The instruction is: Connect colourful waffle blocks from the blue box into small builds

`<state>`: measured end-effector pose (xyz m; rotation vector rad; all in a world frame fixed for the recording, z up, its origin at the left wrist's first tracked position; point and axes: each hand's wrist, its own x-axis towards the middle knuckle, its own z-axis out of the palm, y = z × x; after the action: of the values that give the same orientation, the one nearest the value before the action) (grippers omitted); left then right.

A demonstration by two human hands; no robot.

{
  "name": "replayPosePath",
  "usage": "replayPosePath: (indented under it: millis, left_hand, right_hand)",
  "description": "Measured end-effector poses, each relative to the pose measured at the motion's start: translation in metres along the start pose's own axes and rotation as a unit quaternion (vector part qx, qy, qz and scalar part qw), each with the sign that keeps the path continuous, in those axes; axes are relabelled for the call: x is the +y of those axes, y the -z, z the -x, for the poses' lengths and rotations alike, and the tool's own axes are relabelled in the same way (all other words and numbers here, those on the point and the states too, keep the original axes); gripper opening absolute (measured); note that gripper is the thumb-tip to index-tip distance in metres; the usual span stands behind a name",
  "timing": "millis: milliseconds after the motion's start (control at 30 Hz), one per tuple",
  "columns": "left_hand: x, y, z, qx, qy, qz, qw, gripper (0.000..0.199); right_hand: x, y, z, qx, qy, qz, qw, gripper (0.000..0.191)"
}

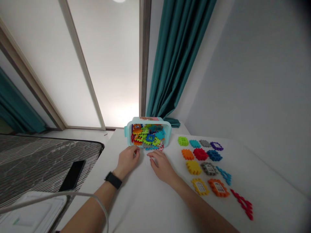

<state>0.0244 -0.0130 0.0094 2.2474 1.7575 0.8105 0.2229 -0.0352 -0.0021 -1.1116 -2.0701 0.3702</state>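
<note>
A pale turquoise box (167,133) lies tipped on its side on the white table (143,200), its opening facing me and full of colourful toothed plastic pieces (150,138). Just in front of its left corner is my left hand (128,160), fingers curled together; whether anything is between them is hidden. My right hand (161,165) rests near the box's front edge with thumb and fingers apart, holding nothing. On the right side lie sorted pieces in stacks and rows, among them a red stack (200,154), a yellow stack (193,167) and an orange window piece (218,188).
A white cable (80,194) crosses the lower left. Beyond the table's left edge are a black phone (72,175) and a white lid (36,210). A teal curtain (172,58) hangs behind the box, and a wall stands on the right.
</note>
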Motion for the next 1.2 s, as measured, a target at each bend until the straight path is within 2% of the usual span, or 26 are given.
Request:
replayPosePath:
  millis: [100,233,367,500,700,867,967,1067,1200]
  left_hand:
    - [-0.006,0.001,-0.004,0.017,0.028,0.001,0.999,0.019]
    - [-0.01,0.003,-0.008,0.029,0.064,0.009,0.997,0.02]
    - [-0.012,0.005,-0.01,0.03,0.084,0.019,0.996,0.021]
    - [-0.013,0.004,-0.012,0.032,0.091,0.03,0.995,0.021]
    - [-0.015,0.002,-0.014,0.041,0.09,0.07,0.993,0.02]
    - [-0.018,-0.001,-0.015,0.048,0.079,0.094,0.991,0.019]
    - [-0.017,-0.003,-0.013,0.045,0.052,0.126,0.99,0.02]
    - [-0.013,-0.003,-0.01,0.056,0.029,0.166,0.984,0.022]
    - [-0.004,0.0,-0.003,0.078,-0.009,0.202,0.976,0.036]
  right_hand:
    - [-0.003,-0.01,-0.03,-0.004,0.025,0.034,0.999,0.03]
    - [-0.003,-0.021,-0.073,0.018,0.014,0.105,0.994,0.032]
    - [-0.001,-0.031,-0.101,0.023,0.007,0.184,0.983,0.043]
    - [0.003,-0.04,-0.116,0.02,0.007,0.246,0.969,0.05]
    - [0.01,-0.043,-0.127,0.033,0.006,0.259,0.965,0.025]
    - [0.01,-0.03,-0.124,0.054,0.008,0.248,0.967,0.021]
    - [0.004,-0.019,-0.119,0.11,0.0,0.184,0.977,0.02]
    - [-0.004,-0.009,-0.107,0.17,-0.026,0.039,0.984,0.019]
    - [-0.013,-0.002,-0.076,0.162,-0.107,-0.155,0.969,0.019]
